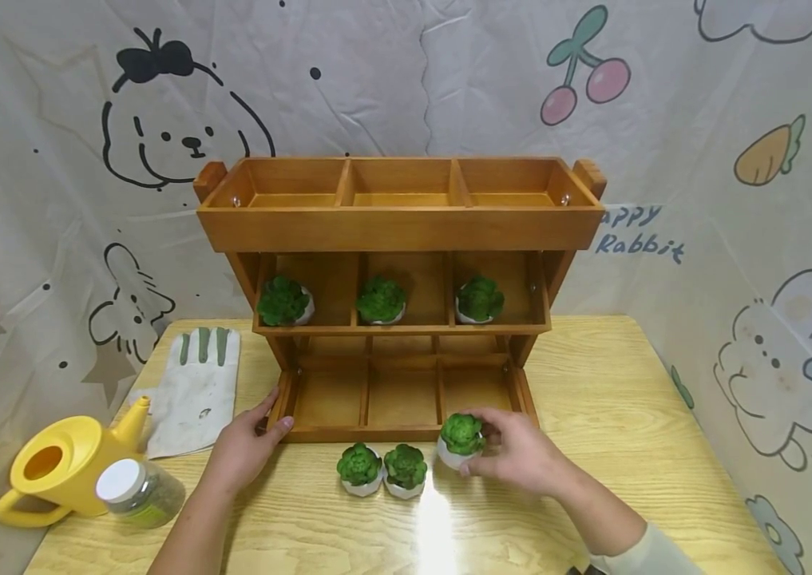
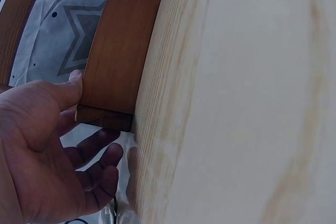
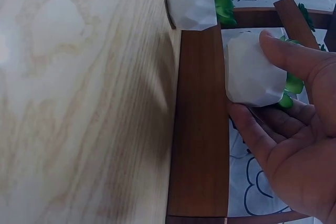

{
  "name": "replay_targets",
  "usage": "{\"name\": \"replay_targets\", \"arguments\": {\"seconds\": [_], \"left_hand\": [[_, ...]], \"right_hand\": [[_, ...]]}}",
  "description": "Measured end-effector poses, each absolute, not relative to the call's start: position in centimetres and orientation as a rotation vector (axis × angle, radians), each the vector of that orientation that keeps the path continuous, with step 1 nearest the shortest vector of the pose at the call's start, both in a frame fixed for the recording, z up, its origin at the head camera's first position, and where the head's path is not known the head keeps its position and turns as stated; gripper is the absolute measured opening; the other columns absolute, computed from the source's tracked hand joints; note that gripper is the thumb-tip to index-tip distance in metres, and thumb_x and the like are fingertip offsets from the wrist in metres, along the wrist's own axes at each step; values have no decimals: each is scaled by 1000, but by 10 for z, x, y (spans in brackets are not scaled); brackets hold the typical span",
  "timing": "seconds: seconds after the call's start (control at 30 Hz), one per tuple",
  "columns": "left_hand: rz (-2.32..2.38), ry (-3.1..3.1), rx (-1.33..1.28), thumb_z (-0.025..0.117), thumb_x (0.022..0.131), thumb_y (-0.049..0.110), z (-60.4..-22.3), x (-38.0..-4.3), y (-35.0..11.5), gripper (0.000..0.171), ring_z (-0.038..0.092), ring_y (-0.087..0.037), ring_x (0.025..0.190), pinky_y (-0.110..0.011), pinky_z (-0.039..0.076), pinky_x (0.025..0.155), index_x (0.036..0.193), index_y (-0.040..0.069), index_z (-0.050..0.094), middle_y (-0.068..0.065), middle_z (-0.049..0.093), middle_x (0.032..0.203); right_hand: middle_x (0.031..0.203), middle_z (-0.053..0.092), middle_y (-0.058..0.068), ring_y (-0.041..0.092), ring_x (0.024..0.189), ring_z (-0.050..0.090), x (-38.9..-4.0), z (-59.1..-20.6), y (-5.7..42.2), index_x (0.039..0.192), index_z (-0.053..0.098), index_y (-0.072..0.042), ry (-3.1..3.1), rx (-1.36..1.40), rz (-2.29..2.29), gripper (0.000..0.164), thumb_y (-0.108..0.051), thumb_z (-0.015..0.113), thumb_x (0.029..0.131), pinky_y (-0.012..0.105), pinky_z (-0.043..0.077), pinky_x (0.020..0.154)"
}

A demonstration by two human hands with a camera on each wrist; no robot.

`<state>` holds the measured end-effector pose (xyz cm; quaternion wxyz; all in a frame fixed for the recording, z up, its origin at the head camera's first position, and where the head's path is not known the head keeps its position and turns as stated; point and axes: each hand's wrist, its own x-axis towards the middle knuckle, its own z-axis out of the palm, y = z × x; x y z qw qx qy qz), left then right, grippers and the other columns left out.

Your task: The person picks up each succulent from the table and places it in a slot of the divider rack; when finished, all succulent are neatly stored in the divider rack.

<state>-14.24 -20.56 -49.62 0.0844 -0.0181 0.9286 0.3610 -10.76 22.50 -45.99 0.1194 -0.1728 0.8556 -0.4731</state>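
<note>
My right hand (image 1: 524,455) holds a small potted succulent (image 1: 461,434) by its white faceted pot, thumb on one side and fingers on the other. In the right wrist view the pot (image 3: 254,72) is raised off the table beside the shelf's front board (image 3: 199,129). My left hand (image 1: 243,447) grips the lower left corner of the three-tier wooden shelf (image 1: 398,231), its thumb on the board (image 2: 118,45) in the left wrist view. Two more potted succulents (image 1: 359,465) stand side by side before the shelf. The middle tier carries three succulents (image 1: 380,299), one per compartment.
At the left of the table (image 1: 585,375) stand a yellow watering can (image 1: 78,455) and a clear jar (image 1: 150,495) with a white lid. A white and green glove (image 1: 197,391) lies behind them. A patterned cloth (image 1: 377,80) hangs around the table.
</note>
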Motion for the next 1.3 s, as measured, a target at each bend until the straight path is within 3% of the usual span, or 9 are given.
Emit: {"name": "replay_targets", "arguments": {"seconds": [0.57,1.0,1.3], "left_hand": [[1065,2774,-41,59,105,47,-495,-142,-206,73,54,-49,131,-64,44,104,165,15,30,-32,46,152],[1065,2775,-35,59,106,44,-495,-143,-205,72,52,-49,132,-64,43,105,165,15,30,-32,44,153],[1064,2785,-27,59,106,43,-495,-143,-205,71,52,-50,132,-64,43,105,165,15,30,-33,44,153]], "right_hand": [[117,69,14,28,99,74,-120,-455,229,138,59,-1,2467,-445,-1465,67,-11,91,80,27,61,77],[118,70,12,29,107,72,-133,-458,232,138,59,-4,2572,-441,-1435,67,-13,91,80,31,60,85],[118,69,13,29,106,73,-140,-461,232,140,58,-3,2594,-350,-1447,67,-11,89,81,28,60,80]]}}
